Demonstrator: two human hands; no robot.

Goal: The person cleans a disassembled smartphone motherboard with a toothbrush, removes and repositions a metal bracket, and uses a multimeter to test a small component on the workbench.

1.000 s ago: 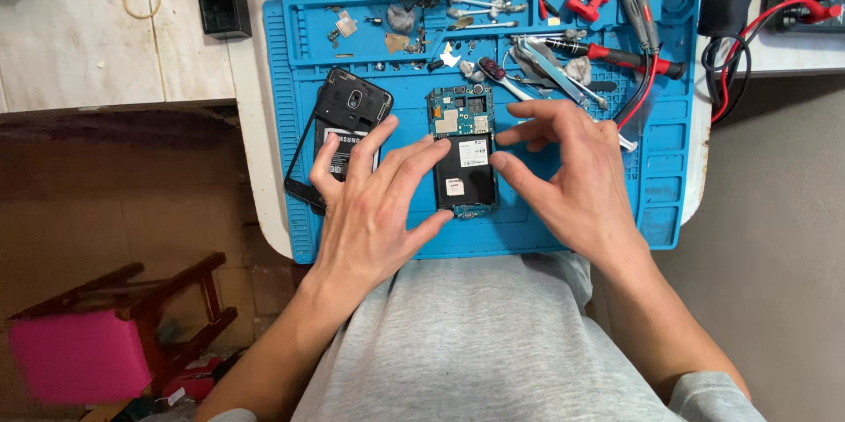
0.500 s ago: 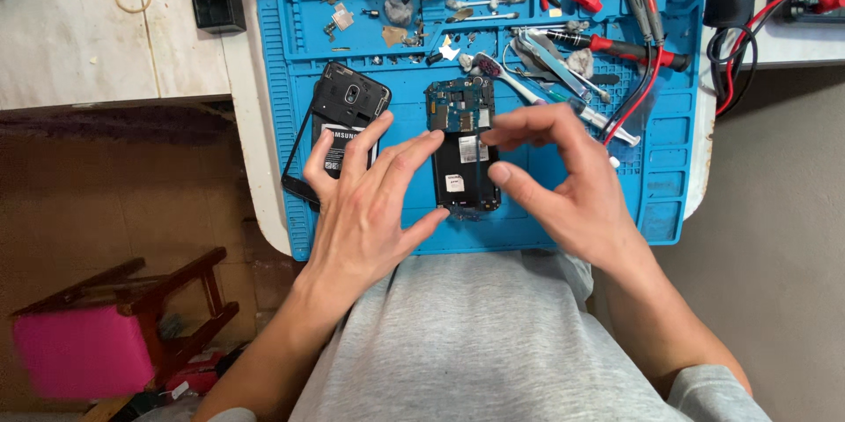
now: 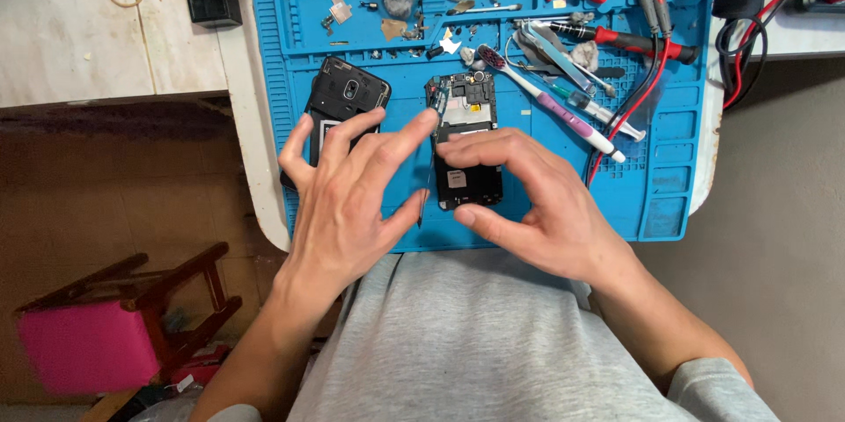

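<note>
An opened phone (image 3: 466,145) with its circuit board bared lies near the middle of a blue work mat (image 3: 678,193) on the counter (image 3: 79,44). The right hand (image 3: 546,211) pinches its lower half between thumb and fingers, while the left hand (image 3: 352,202) is spread, its forefinger tip at the phone's left edge. Under the left fingers sits a black back cover (image 3: 348,92). A purple toothbrush (image 3: 550,105) and red-handled probes (image 3: 634,41) lie to the right.
</note>
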